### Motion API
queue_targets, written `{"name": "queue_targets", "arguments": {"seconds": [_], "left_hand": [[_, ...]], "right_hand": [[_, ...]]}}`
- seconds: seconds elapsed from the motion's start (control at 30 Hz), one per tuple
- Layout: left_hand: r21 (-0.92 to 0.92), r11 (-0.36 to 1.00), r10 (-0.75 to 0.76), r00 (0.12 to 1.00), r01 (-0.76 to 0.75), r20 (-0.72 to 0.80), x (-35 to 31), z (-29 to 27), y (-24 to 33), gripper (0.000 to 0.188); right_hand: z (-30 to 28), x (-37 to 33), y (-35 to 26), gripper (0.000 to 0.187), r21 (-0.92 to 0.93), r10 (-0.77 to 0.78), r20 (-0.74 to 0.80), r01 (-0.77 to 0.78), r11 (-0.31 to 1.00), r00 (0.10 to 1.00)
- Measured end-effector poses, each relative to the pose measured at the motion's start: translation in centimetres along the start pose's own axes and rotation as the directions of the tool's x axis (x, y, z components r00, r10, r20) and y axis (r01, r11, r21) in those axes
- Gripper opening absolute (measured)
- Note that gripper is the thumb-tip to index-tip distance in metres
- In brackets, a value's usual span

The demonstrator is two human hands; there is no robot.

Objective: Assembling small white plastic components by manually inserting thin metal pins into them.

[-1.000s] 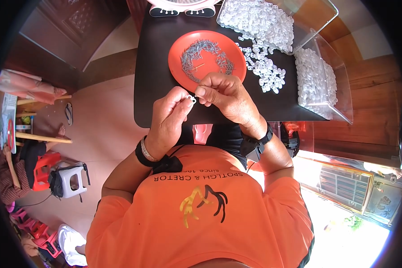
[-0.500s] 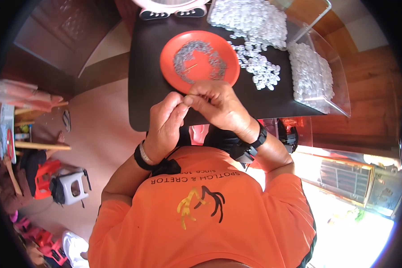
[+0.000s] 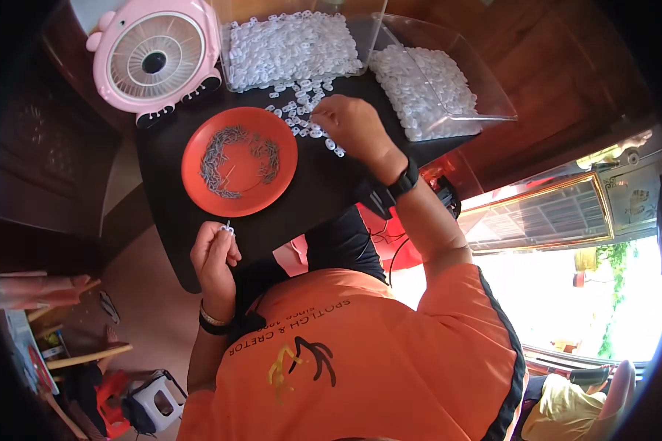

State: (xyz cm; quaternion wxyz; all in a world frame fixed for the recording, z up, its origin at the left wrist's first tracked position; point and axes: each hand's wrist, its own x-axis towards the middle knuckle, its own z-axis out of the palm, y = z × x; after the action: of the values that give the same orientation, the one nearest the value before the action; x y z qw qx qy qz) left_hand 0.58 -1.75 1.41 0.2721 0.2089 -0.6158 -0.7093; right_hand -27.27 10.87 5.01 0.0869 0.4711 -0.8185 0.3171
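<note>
My left hand [image 3: 215, 261], just off the table's near edge, is closed in a pinch. Between its thumb and finger sits a small white plastic piece [image 3: 227, 230] with a thin metal pin sticking up from it. Over the scattered white plastic pieces [image 3: 293, 117] my right hand [image 3: 354, 131] is curled, its fingertips pressed together at the right of the pile. Whatever those fingertips grip is too small to make out. An orange plate [image 3: 285, 165] lies between the hands, bearing many grey metal pins [image 3: 213, 163] in a rough ring.
At the back of the dark table [image 3: 324, 187] stands a clear bin heaped with white pieces [image 3: 294, 48]. Another clear bin [image 3: 485, 110] lies to the right with more. A pink fan [image 3: 154, 62] occupies the far left corner. Stools [image 3: 154, 404] stand on the floor at lower left.
My hands were together in front of the plate and have parted. The right moved over the loose white pieces; the left keeps its pinch by the table edge. The view has shifted, showing the whole fan.
</note>
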Motion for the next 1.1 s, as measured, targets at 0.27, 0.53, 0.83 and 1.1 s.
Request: {"name": "queue_targets", "arguments": {"seconds": [0.27,0.53,0.83,1.1], "left_hand": [[0.231,0.959,0.148,0.985,-0.165,0.086,1.2,1.0,1.0,0.014],[0.130,0.990,-0.055,0.997,0.047,0.061,2.2,0.8,0.0,0.018],[0.047,0.997,-0.062,0.998,0.062,0.002,-0.3,-1.0,0.4,0.023],[0.043,0.991,-0.127,0.989,0.124,0.078,-1.4,-1.7,1.3,0.025]], "right_hand": [[-0.3,3.1,7.5,0.021,-0.178,0.074,0.144,-0.048,0.983,0.987],[0.5,3.2,7.2,0.019,-0.202,0.101,0.257,-0.049,0.978,0.961],[0.7,3.5,7.6,0.019,-0.156,0.047,0.227,-0.011,0.988,0.973],[1.0,3.8,7.7,0.020,-0.106,0.014,0.236,0.012,0.994,0.972]]}}
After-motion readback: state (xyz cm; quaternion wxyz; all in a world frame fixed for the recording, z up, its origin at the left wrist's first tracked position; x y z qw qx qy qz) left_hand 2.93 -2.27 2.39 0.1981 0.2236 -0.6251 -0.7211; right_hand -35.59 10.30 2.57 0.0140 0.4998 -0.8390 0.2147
